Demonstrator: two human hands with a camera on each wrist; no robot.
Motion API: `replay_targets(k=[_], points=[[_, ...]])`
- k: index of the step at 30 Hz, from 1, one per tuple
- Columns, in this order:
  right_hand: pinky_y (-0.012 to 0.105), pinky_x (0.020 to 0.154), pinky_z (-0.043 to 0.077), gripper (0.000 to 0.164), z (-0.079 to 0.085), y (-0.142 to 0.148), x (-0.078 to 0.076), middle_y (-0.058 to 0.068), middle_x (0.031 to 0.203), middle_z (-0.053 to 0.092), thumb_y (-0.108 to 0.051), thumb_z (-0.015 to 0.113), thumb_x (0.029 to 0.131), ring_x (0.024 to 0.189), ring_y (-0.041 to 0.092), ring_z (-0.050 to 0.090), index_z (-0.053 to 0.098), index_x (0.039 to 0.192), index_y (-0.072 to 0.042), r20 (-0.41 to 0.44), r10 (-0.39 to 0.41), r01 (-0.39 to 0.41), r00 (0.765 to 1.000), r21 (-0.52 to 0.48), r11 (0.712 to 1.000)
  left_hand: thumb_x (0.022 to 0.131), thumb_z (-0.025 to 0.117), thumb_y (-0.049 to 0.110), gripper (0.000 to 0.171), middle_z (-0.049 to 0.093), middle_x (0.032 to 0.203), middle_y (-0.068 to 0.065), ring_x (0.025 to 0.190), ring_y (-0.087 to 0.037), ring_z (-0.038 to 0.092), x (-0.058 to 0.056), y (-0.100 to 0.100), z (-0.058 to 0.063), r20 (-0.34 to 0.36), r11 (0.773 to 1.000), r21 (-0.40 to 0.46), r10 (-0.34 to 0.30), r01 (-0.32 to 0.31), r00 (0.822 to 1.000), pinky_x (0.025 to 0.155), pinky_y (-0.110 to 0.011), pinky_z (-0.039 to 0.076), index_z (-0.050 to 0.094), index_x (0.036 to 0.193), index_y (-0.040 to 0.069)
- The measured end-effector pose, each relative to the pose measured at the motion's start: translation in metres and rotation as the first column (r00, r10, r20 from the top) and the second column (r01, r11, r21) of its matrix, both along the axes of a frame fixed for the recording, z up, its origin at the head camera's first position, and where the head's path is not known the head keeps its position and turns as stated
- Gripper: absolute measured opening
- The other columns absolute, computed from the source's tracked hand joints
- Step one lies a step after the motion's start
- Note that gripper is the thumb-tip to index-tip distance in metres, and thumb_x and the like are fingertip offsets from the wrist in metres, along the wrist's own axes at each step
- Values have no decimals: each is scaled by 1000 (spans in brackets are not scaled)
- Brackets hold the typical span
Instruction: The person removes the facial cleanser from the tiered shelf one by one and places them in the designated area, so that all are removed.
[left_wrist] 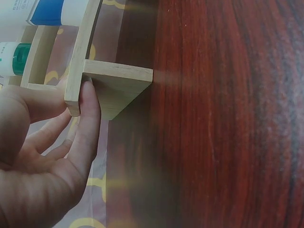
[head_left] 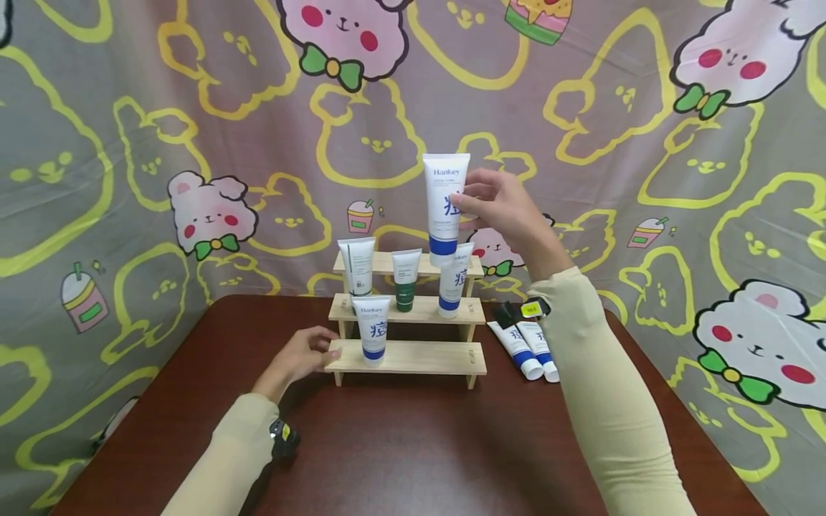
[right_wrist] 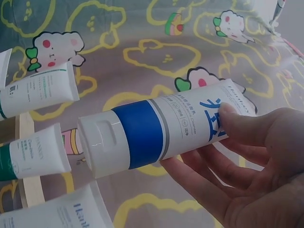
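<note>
High over the top step of a three-tier wooden display stand (head_left: 426, 358), my right hand (head_left: 503, 204) holds a white-and-blue cleanser tube (head_left: 435, 201), upright with its cap down. The right wrist view shows the thumb on the front of this tube (right_wrist: 187, 126) and the fingers behind it. My left hand (head_left: 303, 355) grips the left end of the lowest step; in the left wrist view its fingers lie above and below the board (left_wrist: 73, 90). A similar white-and-blue tube (head_left: 372, 326) stands on that step, close to this hand.
On the middle step stand a white tube with green print (head_left: 361, 261), a smaller green-capped tube (head_left: 405, 276) and another white-and-blue tube (head_left: 452, 290). Two more tubes (head_left: 519, 351) lie on the dark table (head_left: 413, 444) right of the stand. A patterned curtain (head_left: 258, 143) hangs behind.
</note>
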State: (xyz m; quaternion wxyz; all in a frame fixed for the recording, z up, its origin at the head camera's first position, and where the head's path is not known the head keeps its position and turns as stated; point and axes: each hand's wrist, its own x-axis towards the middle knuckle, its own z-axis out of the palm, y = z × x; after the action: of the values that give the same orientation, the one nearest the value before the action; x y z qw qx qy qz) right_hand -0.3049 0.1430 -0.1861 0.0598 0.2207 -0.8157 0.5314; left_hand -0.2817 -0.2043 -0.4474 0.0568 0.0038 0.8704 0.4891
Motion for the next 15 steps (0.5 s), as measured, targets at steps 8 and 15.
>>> replay_targets(k=[8,15], points=[[32,81,64,39,-7,14,4,21,129,67,-17,69,100,107,27,68,59,135,-2,29,-2,1,1000,27,1000,92,76,13,38,69,111,-21,81,-20,66,0,-1,0,-12,1000,13,-6,6,1000,70,-34,60,64,127,0],[32,83,64,44,-13,26,10,21,131,65,-20,70,99,111,28,68,58,139,-4,75,-10,9,997,20,1000,93,76,12,38,69,114,-21,84,-20,67,0,0,-1,0,1000,9,3,-3,1000,72,-35,61,64,128,1]])
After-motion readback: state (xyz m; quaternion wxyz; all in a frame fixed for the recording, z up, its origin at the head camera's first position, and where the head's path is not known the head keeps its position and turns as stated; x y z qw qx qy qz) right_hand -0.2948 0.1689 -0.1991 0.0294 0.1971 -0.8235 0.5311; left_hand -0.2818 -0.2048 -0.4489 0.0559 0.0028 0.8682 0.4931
